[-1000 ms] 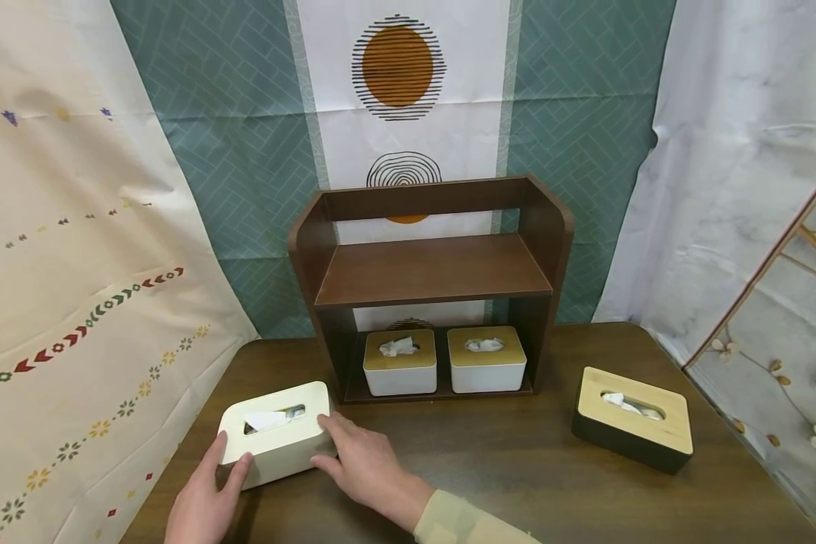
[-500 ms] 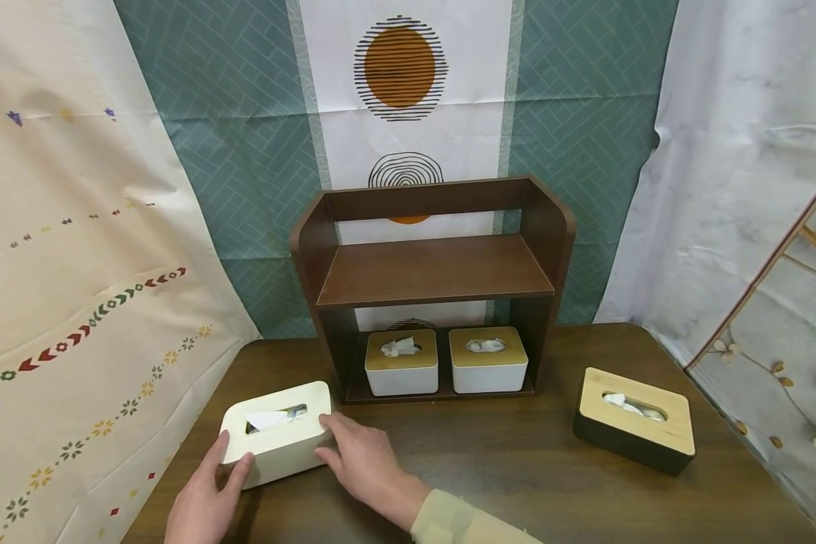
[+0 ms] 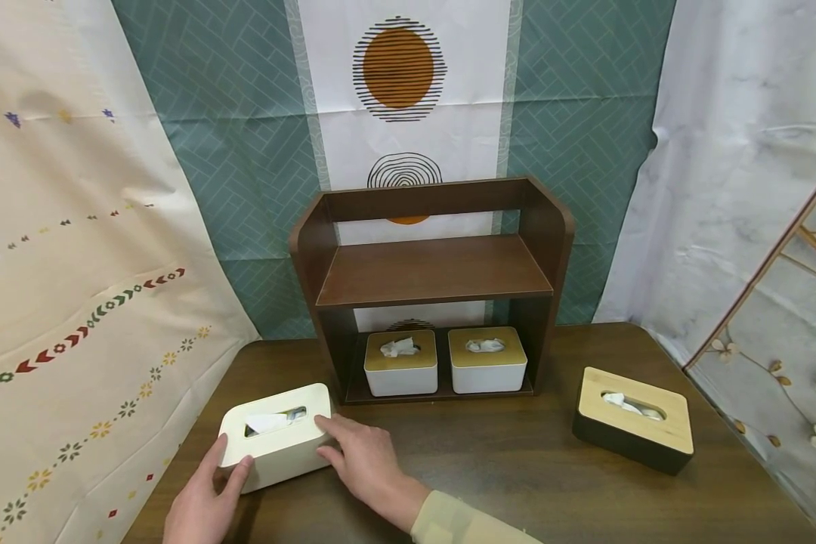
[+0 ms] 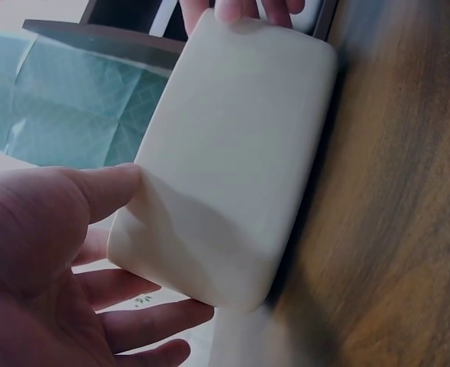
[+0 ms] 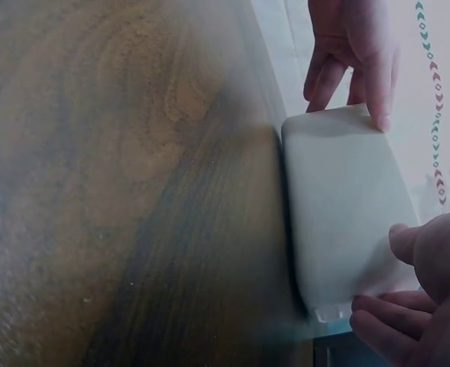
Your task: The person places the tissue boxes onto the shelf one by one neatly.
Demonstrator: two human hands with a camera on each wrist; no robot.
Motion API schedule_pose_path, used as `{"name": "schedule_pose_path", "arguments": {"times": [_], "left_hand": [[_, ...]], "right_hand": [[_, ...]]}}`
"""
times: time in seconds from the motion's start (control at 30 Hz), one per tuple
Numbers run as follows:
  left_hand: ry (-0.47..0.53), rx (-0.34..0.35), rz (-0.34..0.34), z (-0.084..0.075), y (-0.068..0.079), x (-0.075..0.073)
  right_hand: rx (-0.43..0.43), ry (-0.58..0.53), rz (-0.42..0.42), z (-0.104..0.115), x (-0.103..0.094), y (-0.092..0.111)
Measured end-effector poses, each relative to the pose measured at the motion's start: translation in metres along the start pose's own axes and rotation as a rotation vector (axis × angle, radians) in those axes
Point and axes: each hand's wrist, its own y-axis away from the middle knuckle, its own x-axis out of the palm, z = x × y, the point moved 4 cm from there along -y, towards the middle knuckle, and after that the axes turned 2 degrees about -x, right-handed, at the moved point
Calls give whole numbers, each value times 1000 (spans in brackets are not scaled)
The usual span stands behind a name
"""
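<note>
A cream-white tissue box with rounded corners is at the left of the table, set at a slant, a white tissue showing in its top slot. My left hand holds its left end, thumb on the front side and fingers around the end. At the opposite end my right hand grips it, index finger at the top edge and thumb on the front. The left wrist view shows the box's plain long side beyond the left thumb. Seen from the right wrist, the same box spans both hands.
A brown two-tier shelf stands at the back of the wooden table. Two white tissue boxes with wood-coloured lids, one left and one right, sit on its lower tier. A dark tissue box with a light wooden lid lies at the right.
The cream-white tissue box has shifted very slightly toward the person, with both hands still holding its ends. Everything else stays as it was.
</note>
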Motion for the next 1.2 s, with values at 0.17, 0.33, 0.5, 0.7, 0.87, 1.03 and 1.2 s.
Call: {"name": "schedule_pose_path", "arguments": {"times": [0.17, 0.33, 0.5, 0.7, 0.87, 1.03, 1.2], "left_hand": [[-10, -3, -13, -1, 2, -2], [-12, 4, -14, -5, 6, -6], [0, 0, -22, -13, 11, -13], [2, -2, -52, -20, 19, -21], [2, -4, -80, -26, 25, -26], [-13, -9, -93, -33, 32, -31], [-39, -26, -93, -41, 36, -36]], "right_hand": [[3, -2, -17, 0, -3, 0], [-5, 14, -55, 2, -8, -1], [-15, 22, -105, 5, -17, -3], [-11, 25, -149, 10, -28, -4], [-7, 6, -159, 14, -40, -2], [-10, -2, -168, 16, -54, 1], [-6, -1, -176, 17, -69, 5]]}}
